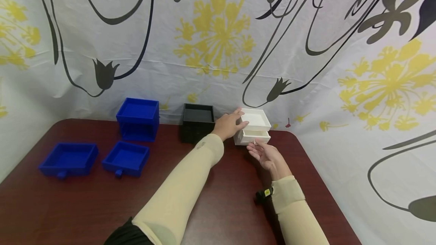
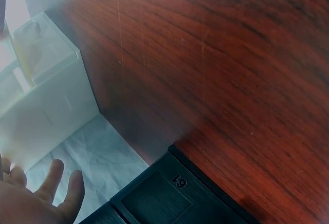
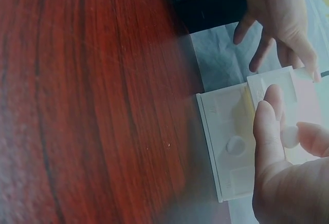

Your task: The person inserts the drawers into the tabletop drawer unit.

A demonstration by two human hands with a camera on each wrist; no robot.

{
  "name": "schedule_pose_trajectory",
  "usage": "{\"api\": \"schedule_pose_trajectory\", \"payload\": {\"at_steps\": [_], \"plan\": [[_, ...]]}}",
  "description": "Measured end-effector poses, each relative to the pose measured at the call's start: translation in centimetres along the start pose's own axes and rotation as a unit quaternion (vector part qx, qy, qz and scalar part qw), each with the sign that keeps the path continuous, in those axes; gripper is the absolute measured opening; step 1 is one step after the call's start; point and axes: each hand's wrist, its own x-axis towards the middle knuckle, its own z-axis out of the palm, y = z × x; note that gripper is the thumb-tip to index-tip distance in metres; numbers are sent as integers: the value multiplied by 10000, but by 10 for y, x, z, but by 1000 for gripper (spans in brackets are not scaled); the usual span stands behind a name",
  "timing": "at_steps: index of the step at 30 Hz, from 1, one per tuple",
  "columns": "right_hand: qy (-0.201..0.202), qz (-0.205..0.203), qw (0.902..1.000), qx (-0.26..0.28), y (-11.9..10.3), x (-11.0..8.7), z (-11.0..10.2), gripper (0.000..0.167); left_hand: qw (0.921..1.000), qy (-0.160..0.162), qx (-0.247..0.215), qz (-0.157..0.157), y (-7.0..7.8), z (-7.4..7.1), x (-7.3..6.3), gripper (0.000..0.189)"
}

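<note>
A small white drawer box point(image 1: 255, 117) stands at the back right of the table, with its upper drawer point(image 1: 254, 135) partly out. At that drawer's front is my right hand point(image 1: 268, 157), pinching its round knob point(image 3: 290, 136) between thumb and fingers. The lower drawer front point(image 3: 226, 113) sits flush below, with a round knob of its own. My left hand point(image 1: 227, 124) is at the box's left side, a fingertip touching the top edge and the other fingers spread beside the wall. In the left wrist view, those fingers point(image 2: 75, 196) are loosely extended next to the white side.
Left of the white box stands a black drawer box point(image 1: 197, 127). Further left is a blue cabinet point(image 1: 139, 120) with an open front. Two blue drawers, one wider point(image 1: 69, 158) and one smaller point(image 1: 126, 158), lie before it. A patterned cloth point(image 1: 218, 41) hangs behind the table.
</note>
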Motion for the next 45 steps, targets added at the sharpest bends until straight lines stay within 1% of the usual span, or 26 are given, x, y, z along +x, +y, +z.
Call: {"api": "schedule_pose_trajectory", "payload": {"at_steps": [9,16,21,27,29,31,34,36,40,45], "plan": [[3,13,10000,-40,-1,2,3,14,10000,3,-20,23,0,-1,0,63],[-14,-5,10000,-23,-3,4,2,14,10000,-17,-10,-27,1,-1,0,63],[-2,6,10000,-1,-1,8,1,18,10000,-29,-31,-26,0,0,0,63],[-184,-110,9998,-7,-1,3,1,19,10000,-46,17,-5,0,-1,1,63],[-335,-136,9993,3,-1,1,2,18,10000,-50,5,2,0,-1,1,62],[-363,-146,9992,2,-2,0,3,19,10000,-43,-13,-1,-1,-1,1,62],[-229,-96,9997,-23,-4,2,5,21,10000,-27,-32,-2,-1,-1,1,62],[-72,-47,10000,-46,-5,5,5,23,10000,-18,-30,16,-1,-1,2,62],[-45,66,10000,5,-8,9,5,25,10000,-19,-39,55,-2,1,2,62],[-81,102,9999,104,-8,11,4,26,10000,-16,-8,57,-3,1,2,63]]}}
